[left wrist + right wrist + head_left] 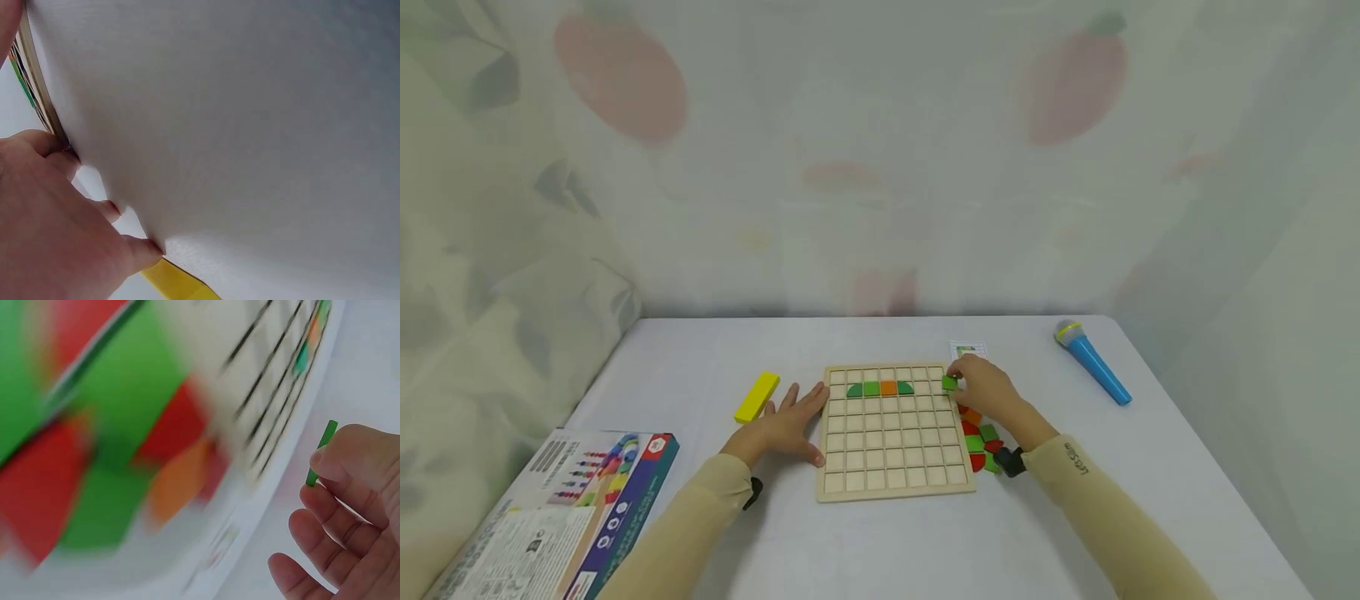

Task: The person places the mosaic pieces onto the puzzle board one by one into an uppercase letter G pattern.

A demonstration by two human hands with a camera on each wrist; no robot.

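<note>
A wooden grid board (pixel 891 483) lies on the white table, with a short row of green and orange tiles (pixel 880 388) in its second row. My right hand (pixel 981 387) pinches a small green square tile (pixel 950 383) (pixel 320 452) at the board's upper right corner. My left hand (pixel 790 421) (pixel 56 225) lies flat on the table with straight fingers, touching the board's left edge. A pile of loose red, green and orange tiles (pixel 981 442) (pixel 112 462) sits by the board's right side, partly under my right wrist.
A yellow block (pixel 757 397) (pixel 178 282) lies left of the board. The game's box (pixel 561 517) sits at the near left corner. A blue toy microphone (pixel 1093 362) lies at the far right. A small card (pixel 967 349) lies behind the board. A patterned curtain hangs behind.
</note>
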